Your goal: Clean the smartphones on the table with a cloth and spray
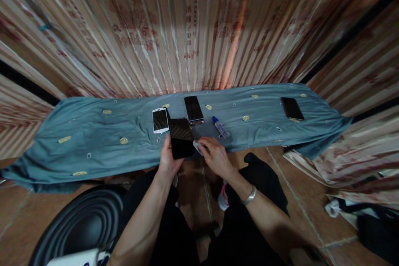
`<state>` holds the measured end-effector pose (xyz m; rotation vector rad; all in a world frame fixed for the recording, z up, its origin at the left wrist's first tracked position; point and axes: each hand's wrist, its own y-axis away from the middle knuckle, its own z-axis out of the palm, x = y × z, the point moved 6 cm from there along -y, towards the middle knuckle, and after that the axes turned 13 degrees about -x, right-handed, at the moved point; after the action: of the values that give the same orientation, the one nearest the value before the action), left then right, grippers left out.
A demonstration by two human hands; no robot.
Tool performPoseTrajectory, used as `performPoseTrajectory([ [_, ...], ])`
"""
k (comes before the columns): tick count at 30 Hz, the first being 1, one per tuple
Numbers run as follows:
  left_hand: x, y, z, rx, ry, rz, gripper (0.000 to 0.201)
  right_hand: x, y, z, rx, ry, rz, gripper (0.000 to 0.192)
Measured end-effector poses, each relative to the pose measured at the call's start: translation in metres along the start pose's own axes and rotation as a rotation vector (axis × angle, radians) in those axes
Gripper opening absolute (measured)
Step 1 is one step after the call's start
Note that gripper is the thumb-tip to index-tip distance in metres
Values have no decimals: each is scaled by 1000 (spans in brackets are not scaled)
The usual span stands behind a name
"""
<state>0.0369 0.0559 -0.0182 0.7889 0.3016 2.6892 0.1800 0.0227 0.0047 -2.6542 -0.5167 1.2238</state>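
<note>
My left hand (170, 161) is closed round the lower left of a large dark tablet (181, 138), its thumb along the edge. At the tablet's right edge, my right hand (214, 154) pinches a small whitish cloth (197, 146). A white smartphone (160, 121) lies just left of the tablet. Behind it, a black smartphone (193, 109) rests with something beneath its near end. To the right lies a clear bottle (222, 128) with a blue cap. Another dark phone (292, 108) is far to the right.
A blue-green patterned cloth (102, 133) covers the low bench. Striped curtains (174, 33) hang behind it and at both sides. On the tiled floor at lower left stands a round black ridged stool (87, 220), with a white object (76, 257) on it.
</note>
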Motion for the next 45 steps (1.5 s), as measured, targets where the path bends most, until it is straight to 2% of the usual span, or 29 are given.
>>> performPoseTrajectory([
  [4, -1, -1, -7, 2, -28, -6, 37, 31, -4, 8, -41, -383, 239, 16],
  [9, -9, 0, -11, 31, -28, -86, 40, 43, -5, 24, -76, -807, 369, 20],
  [17, -12, 0, -9, 72, -12, -90, 43, 44, 0, 28, -58, -1050, 508, 31],
  [26, -17, -6, -21, 48, -49, -65, 35, 37, 8, 51, -172, -1200, 669, 44],
  [30, -20, -6, -22, 42, -65, -98, 34, 26, 8, 54, -231, -1233, 646, 40],
  [34, -22, -4, -19, 51, -78, -137, 41, 20, 6, 50, -206, -1216, 571, 37],
  [41, -19, -7, -23, 46, -155, -23, 23, 24, 2, 39, -152, -1071, 505, 31],
  [43, -15, -8, -24, 45, -226, 47, 18, 25, 1, 32, -134, -965, 453, 29],
  [45, -11, -6, -24, 53, -287, 115, 24, 24, -1, 23, -113, -767, 391, 23],
])
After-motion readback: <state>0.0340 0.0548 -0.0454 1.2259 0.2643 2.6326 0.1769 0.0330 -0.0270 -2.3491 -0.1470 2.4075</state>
